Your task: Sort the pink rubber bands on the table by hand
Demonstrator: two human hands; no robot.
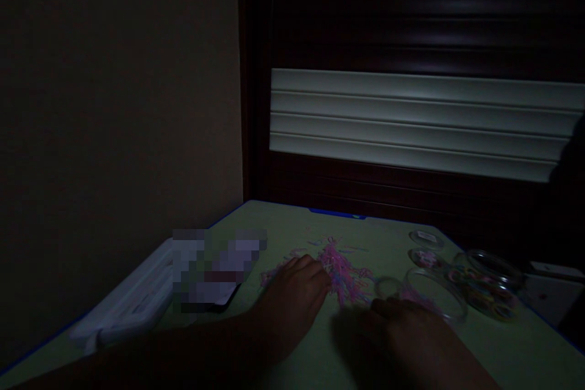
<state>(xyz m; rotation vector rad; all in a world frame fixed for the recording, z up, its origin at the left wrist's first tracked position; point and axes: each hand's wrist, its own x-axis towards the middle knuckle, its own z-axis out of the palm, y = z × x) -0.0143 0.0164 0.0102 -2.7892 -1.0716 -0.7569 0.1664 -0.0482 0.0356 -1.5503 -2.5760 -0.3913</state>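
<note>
In the dim head view, a loose pile of small pink and pale-coloured pieces (pixel 340 271), thin and loop-like, lies spread on the pale green table (pixel 283 225). My left hand (pixel 299 286) rests palm down at the pile's left side, its fingers laid over the pieces; their tips are partly hidden. Nearer to me on the right, my right hand (pixel 402 323) is held low with its fingers curled together. Whatever those fingers hold is too dark to make out. Just beyond that hand is a clear round container (pixel 459 311) with pink pieces in it.
At the right edge stand a clear jar (pixel 496 295) of coloured bands, a small round case (pixel 426 258), a clear lid (pixel 425 239) and a pale box (pixel 553 295). A white tray (pixel 123 298) and a blurred-out flat object (pixel 228 274) lie at left. Walls enclose the table's back.
</note>
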